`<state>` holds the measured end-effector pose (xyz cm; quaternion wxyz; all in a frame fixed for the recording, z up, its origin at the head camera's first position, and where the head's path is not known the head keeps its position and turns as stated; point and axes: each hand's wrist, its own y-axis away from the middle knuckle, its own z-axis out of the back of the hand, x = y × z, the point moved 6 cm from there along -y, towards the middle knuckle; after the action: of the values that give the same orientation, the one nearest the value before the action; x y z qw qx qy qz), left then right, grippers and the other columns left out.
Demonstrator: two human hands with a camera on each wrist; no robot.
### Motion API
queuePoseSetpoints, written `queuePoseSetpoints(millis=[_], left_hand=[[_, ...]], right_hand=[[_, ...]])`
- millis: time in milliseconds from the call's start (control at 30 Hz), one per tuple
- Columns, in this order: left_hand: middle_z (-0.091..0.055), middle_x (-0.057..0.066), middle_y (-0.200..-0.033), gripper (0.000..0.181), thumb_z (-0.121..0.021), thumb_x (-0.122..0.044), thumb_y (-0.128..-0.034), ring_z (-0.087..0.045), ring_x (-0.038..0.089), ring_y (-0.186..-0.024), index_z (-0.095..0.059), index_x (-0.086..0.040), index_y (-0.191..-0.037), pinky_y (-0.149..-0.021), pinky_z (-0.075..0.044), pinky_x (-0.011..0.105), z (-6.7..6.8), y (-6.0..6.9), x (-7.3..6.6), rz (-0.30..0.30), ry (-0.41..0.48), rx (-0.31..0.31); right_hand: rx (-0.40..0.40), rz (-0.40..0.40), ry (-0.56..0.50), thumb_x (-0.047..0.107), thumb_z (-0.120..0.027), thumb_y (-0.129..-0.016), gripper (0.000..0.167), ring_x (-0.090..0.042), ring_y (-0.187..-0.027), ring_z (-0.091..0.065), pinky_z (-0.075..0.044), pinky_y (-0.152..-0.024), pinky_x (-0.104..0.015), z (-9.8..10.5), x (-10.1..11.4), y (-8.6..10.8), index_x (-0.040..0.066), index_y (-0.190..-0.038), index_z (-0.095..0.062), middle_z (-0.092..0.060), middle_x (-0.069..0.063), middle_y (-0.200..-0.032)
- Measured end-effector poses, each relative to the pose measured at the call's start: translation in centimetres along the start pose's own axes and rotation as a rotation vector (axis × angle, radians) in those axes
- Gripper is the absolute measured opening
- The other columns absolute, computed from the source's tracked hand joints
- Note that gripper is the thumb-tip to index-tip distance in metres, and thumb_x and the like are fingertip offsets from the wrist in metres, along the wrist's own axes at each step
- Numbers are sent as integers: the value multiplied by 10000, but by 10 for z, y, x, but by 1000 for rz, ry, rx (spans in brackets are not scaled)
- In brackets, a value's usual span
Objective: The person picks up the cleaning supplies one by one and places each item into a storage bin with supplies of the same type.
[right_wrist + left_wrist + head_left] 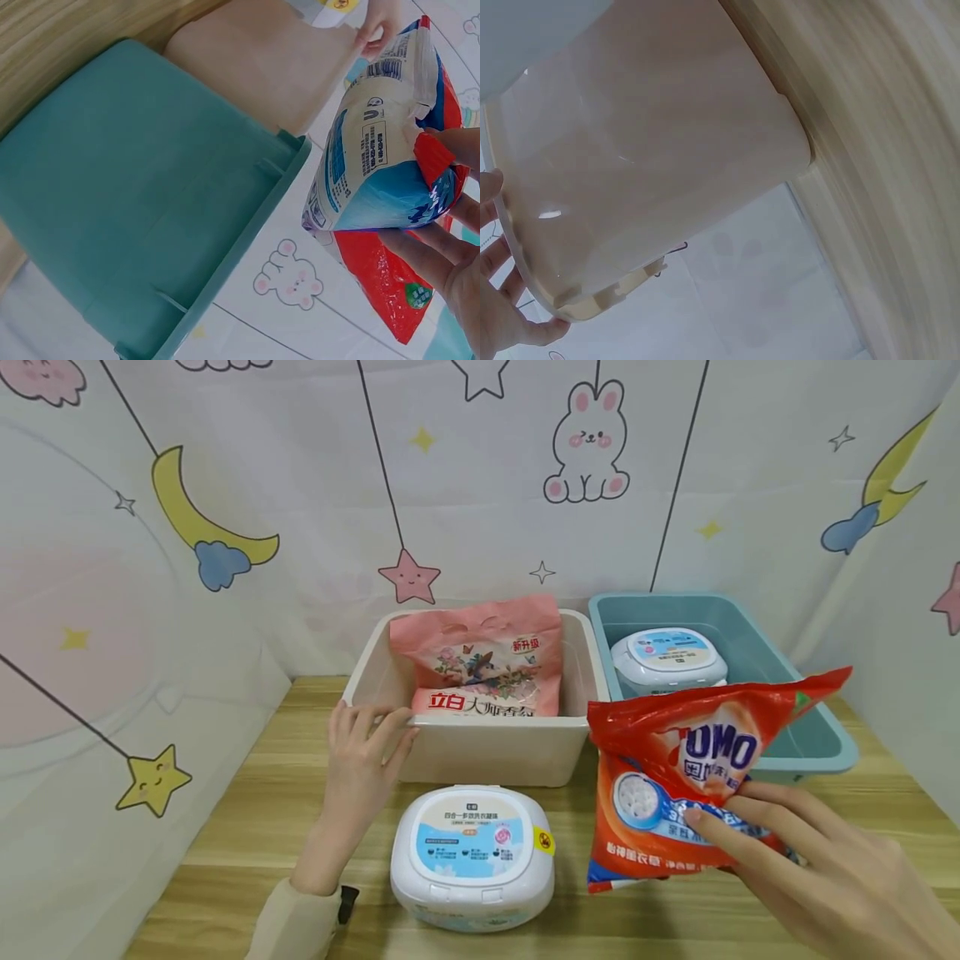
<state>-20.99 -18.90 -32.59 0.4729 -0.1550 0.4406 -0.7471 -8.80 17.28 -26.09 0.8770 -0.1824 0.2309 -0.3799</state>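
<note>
The left hand grips the front left corner of a cream bin, its fingers hooked over the rim; a pale sleeve covers the forearm behind it. The right hand holds a red bag of washing powder, with the thumb on one side and the fingers on the other. The red bag is up off the table, to the right of the cream bin, and hides the near left corner of a teal bin in the head view.

There are two bins, side by side. The cream bin holds one pink bag, which leans with its top edge above the rim. In the teal bin one white tub shows toward the back; the red bag covers part of the inside. A second white tub, lid on, sits on the wooden table just in front of the cream bin, a yellow sticker on its right side. That makes two bags and two tubs.

Behind hangs a white curtain printed with stars, a rabbit and two yellow moons.
</note>
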Motion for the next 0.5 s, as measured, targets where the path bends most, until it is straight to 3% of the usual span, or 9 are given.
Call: queuePoseSetpoints(millis=[233,500], left_hand=[[-608,120,-999,215,-731,-146,-834,-489,326,-989,-672,-96,-1035,-1073,-251,660,-1,1,2,5,-3,3],[-608,115,-980,226,-753,-123,-808,-491,322,-969,-676,-89,-1018,-1059,-261,672,-1,0,1,2,13,-25]], right_hand=[[-105,81,-46,531,-169,-1018,578,-148,-950,-606,-512,-477,-239,7,-3,-12,283,-1261,-630,-707,28,-1016],[-289,166,-62,430,-303,-1030,471,-162,-840,-625,-514,-451,-335,12,-5,-25,209,-1097,-714,-703,-21,-918]])
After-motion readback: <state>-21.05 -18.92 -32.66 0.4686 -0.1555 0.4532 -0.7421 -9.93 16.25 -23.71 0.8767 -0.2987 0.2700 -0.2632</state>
